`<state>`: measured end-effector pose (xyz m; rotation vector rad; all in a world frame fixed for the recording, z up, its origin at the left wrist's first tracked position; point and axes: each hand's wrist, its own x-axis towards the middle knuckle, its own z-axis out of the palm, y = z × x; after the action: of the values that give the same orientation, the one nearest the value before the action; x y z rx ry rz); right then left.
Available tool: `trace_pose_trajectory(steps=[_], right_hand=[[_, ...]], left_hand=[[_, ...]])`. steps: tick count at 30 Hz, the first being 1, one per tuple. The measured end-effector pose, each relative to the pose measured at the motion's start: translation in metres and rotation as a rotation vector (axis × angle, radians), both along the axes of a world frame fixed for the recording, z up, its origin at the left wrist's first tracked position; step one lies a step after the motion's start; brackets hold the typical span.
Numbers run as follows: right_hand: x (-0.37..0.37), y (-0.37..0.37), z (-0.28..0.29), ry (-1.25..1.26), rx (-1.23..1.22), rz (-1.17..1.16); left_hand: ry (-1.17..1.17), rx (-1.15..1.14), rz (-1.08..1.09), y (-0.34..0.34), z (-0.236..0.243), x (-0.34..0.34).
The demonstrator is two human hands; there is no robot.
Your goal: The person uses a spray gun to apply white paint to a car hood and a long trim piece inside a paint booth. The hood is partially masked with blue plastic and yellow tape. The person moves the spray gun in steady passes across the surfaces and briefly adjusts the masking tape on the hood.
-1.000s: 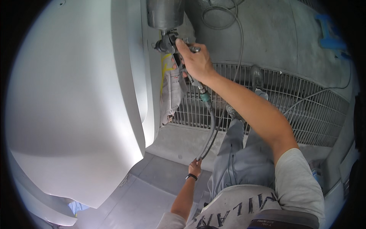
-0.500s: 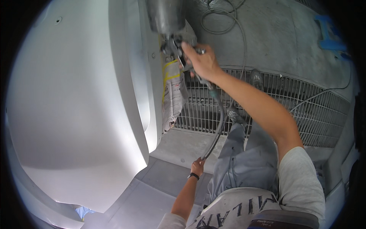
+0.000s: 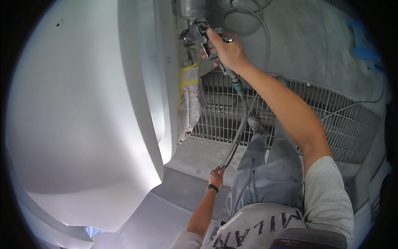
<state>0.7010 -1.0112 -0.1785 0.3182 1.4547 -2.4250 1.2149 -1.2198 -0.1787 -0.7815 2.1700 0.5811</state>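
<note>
A right hand (image 3: 229, 52) is holding a cup-topped spray gun (image 3: 192, 34) beside a pale body panel (image 3: 83, 120).
Its grip is wrapping around the gun's handle near the view's upper edge, to the right of the panel; lower down, the left hand (image 3: 216, 176) is holding the grey air hose (image 3: 244, 118), its grip narrow, while the hose is running from a green coupling (image 3: 237, 85) below the handle, above floor grating (image 3: 217, 106).

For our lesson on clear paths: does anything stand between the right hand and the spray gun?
Nothing visible does. The bare right hand wraps directly around the spray gun, and the hose joins it below the hand, clear of the grip.
</note>
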Motion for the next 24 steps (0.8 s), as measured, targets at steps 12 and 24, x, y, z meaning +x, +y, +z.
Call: trace_pose_trajectory(steps=[12,24], right_hand=[[0.042,0.090,0.064,-0.147,0.198,0.053],[0.011,0.220,0.189,0.326,0.068,0.231]], left_hand=[[-0.222,-0.002,-0.139,0.025,0.025,-0.043],[0.077,0.040,-0.323,0.095,0.031,-0.194]])
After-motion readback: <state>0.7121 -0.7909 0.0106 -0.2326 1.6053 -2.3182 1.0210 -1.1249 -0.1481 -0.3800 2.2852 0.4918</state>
